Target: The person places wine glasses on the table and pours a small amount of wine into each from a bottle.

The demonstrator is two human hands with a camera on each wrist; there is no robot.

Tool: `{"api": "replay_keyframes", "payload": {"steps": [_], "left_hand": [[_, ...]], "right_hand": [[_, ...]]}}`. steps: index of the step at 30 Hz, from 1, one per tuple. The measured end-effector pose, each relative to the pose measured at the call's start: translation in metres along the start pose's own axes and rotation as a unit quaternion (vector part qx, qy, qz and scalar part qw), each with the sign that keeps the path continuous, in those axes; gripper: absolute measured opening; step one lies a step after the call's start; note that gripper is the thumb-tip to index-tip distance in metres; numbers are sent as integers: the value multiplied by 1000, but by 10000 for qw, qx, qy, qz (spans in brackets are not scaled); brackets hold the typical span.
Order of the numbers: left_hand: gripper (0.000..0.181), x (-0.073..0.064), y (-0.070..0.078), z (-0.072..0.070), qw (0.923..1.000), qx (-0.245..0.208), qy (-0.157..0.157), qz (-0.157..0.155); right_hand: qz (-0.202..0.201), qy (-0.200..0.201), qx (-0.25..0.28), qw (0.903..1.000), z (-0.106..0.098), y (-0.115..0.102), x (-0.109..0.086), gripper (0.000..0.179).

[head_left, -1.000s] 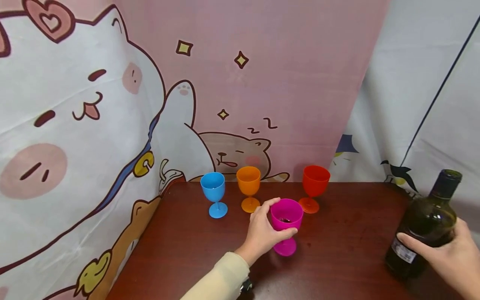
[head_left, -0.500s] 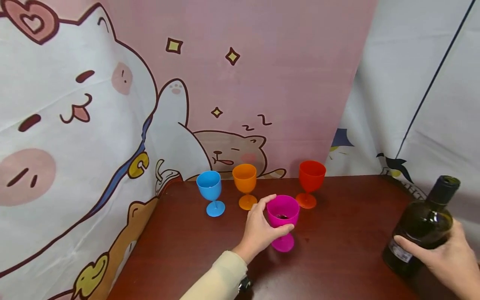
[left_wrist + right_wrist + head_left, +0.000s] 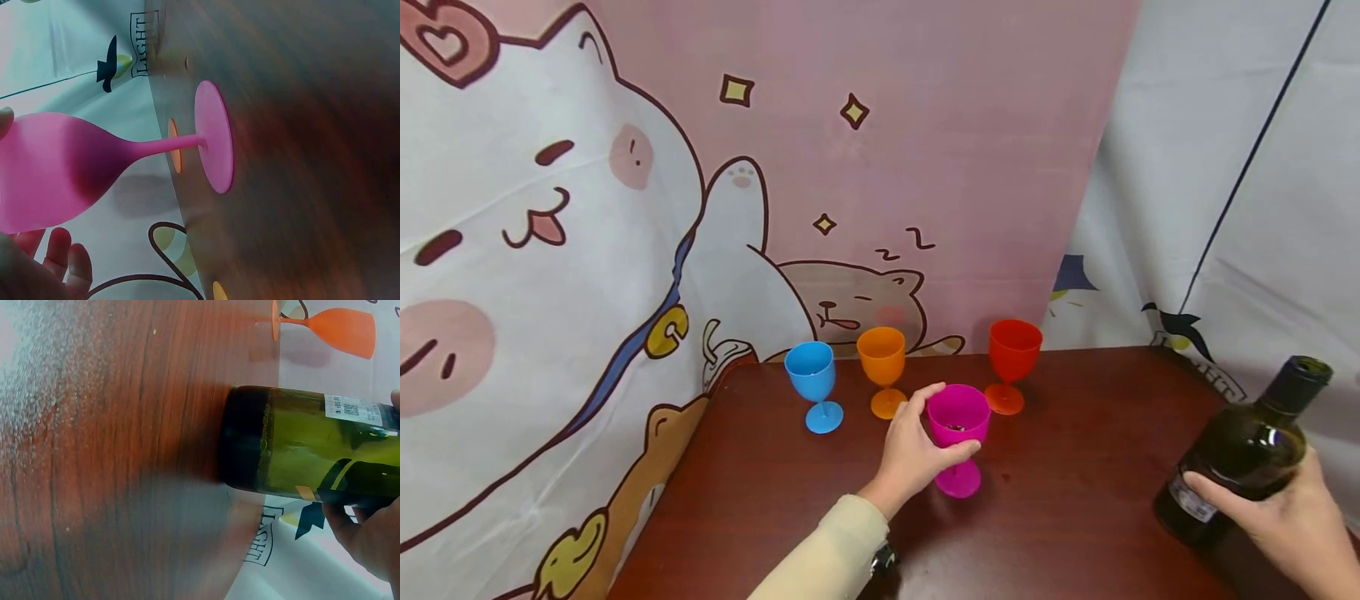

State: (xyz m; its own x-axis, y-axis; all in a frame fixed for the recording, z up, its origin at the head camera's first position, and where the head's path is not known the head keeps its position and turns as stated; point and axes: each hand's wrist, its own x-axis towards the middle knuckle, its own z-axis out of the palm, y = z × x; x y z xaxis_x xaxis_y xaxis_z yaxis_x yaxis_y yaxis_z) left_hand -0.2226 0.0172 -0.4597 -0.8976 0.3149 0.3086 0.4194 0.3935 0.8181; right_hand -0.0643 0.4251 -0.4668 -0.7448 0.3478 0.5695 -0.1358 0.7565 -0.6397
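With fingers and thumb around its bowl, my left hand (image 3: 913,458) holds a magenta goblet (image 3: 958,412). The goblet stands upright, its round foot (image 3: 215,137) at the table surface in the left wrist view. Something dark and glinting lies at the bottom of the bowl. At the right, my right hand (image 3: 1281,517) grips a dark green glass wine bottle (image 3: 1240,450) around its body. The bottle leans slightly right, uncapped at the mouth, with a white label (image 3: 353,411) on its side. Whether its base touches the table is hard to tell.
Blue (image 3: 812,373), orange (image 3: 882,357) and red (image 3: 1015,350) goblets stand upright along the back of the brown wooden table (image 3: 1075,500). Behind it hangs a pink and white cartoon cloth (image 3: 985,167), which also runs down the left side.
The head view has shifted, so the scene slides left and slightly up. My right hand has lowered the bottle a little. My left hand stays on the magenta goblet.
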Motion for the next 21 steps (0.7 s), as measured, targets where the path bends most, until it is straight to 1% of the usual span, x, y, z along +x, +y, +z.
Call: {"api": "replay_keyframes", "payload": {"steps": [3, 5, 8, 10, 12, 13, 17, 19, 21], "left_hand": [[89, 13, 0, 5, 10000, 63, 26, -29], [90, 25, 1, 9, 9997, 188, 125, -87], [90, 48, 6, 17, 9966, 716, 342, -228], [91, 63, 12, 21, 9922, 1105, 438, -385], [93, 78, 17, 25, 9864, 1473, 460, -566], [94, 85, 20, 26, 9842, 1580, 453, -665], [94, 107, 29, 32, 9782, 1783, 495, -941], [95, 114, 32, 34, 9769, 1792, 540, -1035], [95, 120, 34, 37, 9757, 1822, 558, -1084]], "right_hand": [[115, 17, -64, 9999, -1, -1, -2, 81], [110, -9, -12, 9999, -1, -1, -2, 82], [121, 8, 38, 9999, -2, -1, -2, 83], [138, -10, 29, 9999, -2, -1, -2, 84], [215, -34, -1, 9998, -2, -1, -4, 85], [236, -37, -3, 9997, -1, -1, -5, 86], [252, -43, 9, 9997, -2, -1, -8, 87], [256, -4, -49, 9997, -4, -1, -8, 88], [346, 22, -169, 9993, -5, -1, -9, 92]]}}
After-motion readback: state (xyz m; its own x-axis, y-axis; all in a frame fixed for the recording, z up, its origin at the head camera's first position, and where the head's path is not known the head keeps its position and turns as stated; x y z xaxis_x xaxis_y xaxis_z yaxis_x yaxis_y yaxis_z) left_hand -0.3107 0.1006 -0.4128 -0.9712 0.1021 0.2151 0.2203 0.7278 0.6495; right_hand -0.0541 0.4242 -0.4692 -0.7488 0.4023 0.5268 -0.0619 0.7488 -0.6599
